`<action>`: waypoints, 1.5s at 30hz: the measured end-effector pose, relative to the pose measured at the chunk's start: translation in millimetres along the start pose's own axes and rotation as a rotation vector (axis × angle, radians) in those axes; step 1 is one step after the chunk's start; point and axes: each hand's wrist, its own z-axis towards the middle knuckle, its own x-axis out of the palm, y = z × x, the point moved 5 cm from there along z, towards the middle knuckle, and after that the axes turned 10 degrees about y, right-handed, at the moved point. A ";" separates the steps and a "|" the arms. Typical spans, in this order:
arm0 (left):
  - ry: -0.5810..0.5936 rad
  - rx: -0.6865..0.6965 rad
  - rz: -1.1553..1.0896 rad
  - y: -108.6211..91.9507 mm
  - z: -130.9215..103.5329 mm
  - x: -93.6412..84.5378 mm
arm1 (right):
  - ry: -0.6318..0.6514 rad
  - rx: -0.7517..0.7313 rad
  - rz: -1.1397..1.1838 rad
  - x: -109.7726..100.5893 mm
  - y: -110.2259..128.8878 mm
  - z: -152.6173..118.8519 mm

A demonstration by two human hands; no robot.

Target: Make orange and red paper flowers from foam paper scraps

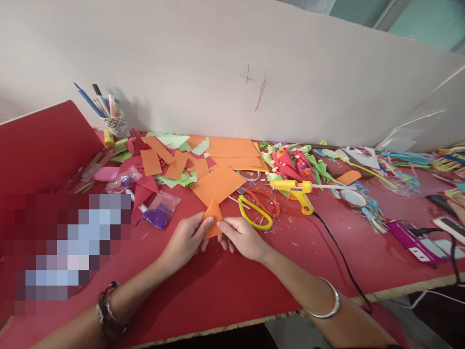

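Observation:
A folded piece of orange paper (213, 213), pointed at its top, is pinched between my two hands above the red tabletop. My left hand (189, 233) grips its left edge, thumb in front and fingers behind. On the opposite edge, my right hand (242, 236) holds it the same way. Just beyond lies a flat orange sheet (219, 183), partly covered by the folded tip. Scissors with yellow and orange handles (267, 224) rest to the right of my right hand, near a yellow glue gun (296, 189).
Paper scraps (150, 162) pile up at the back left, beside a pen cup (116, 125). A bag of purple bits (160, 213) lies left of my hands. Red and green paper cones (286, 162) are heaped at the back. A black cord (334, 247) crosses the right side towards a purple power strip (414, 241).

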 end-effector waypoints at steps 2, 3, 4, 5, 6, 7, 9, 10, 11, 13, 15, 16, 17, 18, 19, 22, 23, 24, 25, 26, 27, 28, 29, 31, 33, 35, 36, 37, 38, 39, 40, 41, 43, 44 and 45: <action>0.008 -0.033 -0.017 1.5 0.2 0.4 | -0.002 0.000 -0.022 0.4 1.4 -0.4; 0.009 -0.036 -0.024 1.7 0.3 0.3 | -0.005 0.001 -0.036 0.3 2.2 -0.7; 0.008 -0.036 -0.029 1.7 0.4 -0.1 | -0.007 0.003 -0.052 -0.1 2.8 -1.1; 0.009 -0.032 -0.036 1.6 0.7 -0.7 | -0.007 0.008 -0.066 -0.4 3.4 -1.4; 0.019 -0.029 -0.050 1.7 1.0 -1.0 | -0.004 0.011 -0.076 -0.8 3.9 -1.8; 0.044 -0.028 -0.068 1.7 1.4 -0.7 | -0.001 0.010 -0.085 -1.3 4.5 -2.1; 0.114 -0.009 -0.102 0.9 2.2 0.8 | 0.012 -0.006 -0.103 -1.9 6.1 -2.7; 0.149 0.009 -0.109 -0.1 2.4 1.7 | 0.020 -0.018 -0.106 -2.1 6.9 -2.9; 0.179 0.028 -0.107 -1.1 2.4 2.7 | 0.027 -0.031 -0.105 -2.3 7.4 -3.0; 0.209 0.052 -0.086 -2.2 2.1 4.2 | 0.039 -0.047 -0.096 -2.7 7.7 -3.2; 0.204 0.042 -0.072 -0.6 1.4 5.5 | 0.044 -0.059 -0.094 -3.0 7.7 -3.2; 0.189 0.026 -0.069 1.1 1.0 5.8 | 0.043 -0.064 -0.096 -3.1 7.8 -3.2; 0.170 0.009 -0.068 3.0 0.5 6.0 | 0.043 -0.066 -0.093 -3.0 7.9 -3.1; 0.151 -0.010 -0.071 4.8 0.0 6.1 | 0.042 -0.069 -0.087 -2.8 8.1 -3.0; 0.136 -0.028 -0.077 6.4 -0.5 6.2 | 0.041 -0.073 -0.078 -2.5 8.5 -2.9; 0.121 -0.056 -0.106 8.2 -1.5 6.5 | 0.037 -0.088 -0.072 -1.4 10.8 -2.7; 0.119 -0.059 -0.114 8.0 -1.6 6.3 | 0.031 -0.094 -0.087 -1.4 12.0 -2.8; 0.117 -0.064 -0.116 7.7 -1.6 6.1 | 0.023 -0.101 -0.110 -1.7 13.1 -3.0; 0.116 -0.070 -0.114 7.3 -1.6 5.8 | 0.013 -0.107 -0.134 -2.3 14.2 -3.2; 0.114 -0.077 -0.110 7.1 -1.5 5.5 | 0.002 -0.111 -0.158 -3.3 15.1 -3.5; 0.113 -0.078 -0.102 6.7 -1.3 5.1 | -0.008 -0.113 -0.176 -4.3 15.8 -3.9; 0.119 -0.072 -0.091 6.2 -1.0 5.0 | -0.012 -0.115 -0.190 -5.3 16.1 -4.2; 0.132 -0.059 -0.081 5.4 -0.6 5.0 | -0.011 -0.114 -0.198 -5.9 16.2 -4.4; 0.170 -0.024 -0.079 3.9 0.1 5.3 | 0.009 -0.109 -0.206 -5.7 15.6 -4.6; 0.195 0.002 -0.079 2.8 0.7 4.8 | 0.035 -0.100 -0.210 -4.1 14.2 -4.6; 0.186 0.011 -0.061 1.8 1.3 3.2 | 0.025 -0.099 -0.210 -3.2 13.3 -4.7; 0.177 0.009 -0.046 1.4 1.6 2.4 | -0.002 -0.112 -0.207 -3.8 13.7 -5.1; 0.168 -0.001 -0.038 1.3 1.7 1.9 | -0.035 -0.138 -0.205 -4.9 15.0 -5.7; 0.163 -0.019 -0.048 1.6 1.8 2.0 | -0.065 -0.178 -0.203 -6.3 17.3 -6.6; 0.168 -0.044 -0.077 2.4 1.5 2.7 | -0.089 -0.228 -0.205 -7.8 20.3 -7.8; 0.180 -0.075 -0.120 3.6 1.0 4.1 | -0.100 -0.284 -0.216 -9.1 24.0 -9.1; 0.190 -0.104 -0.173 4.8 0.2 5.5 | -0.094 -0.337 -0.243 -9.8 27.8 -10.3; 0.185 -0.151 -0.285 7.4 -2.0 7.3 | -0.047 -0.411 -0.337 -9.6 34.3 -12.2; 0.167 -0.169 -0.329 8.7 -3.2 7.2 | -0.021 -0.427 -0.388 -9.2 36.4 -12.7; 0.142 -0.185 -0.357 10.1 -4.5 6.5 | 0.003 -0.433 -0.432 -8.7 37.8 -13.0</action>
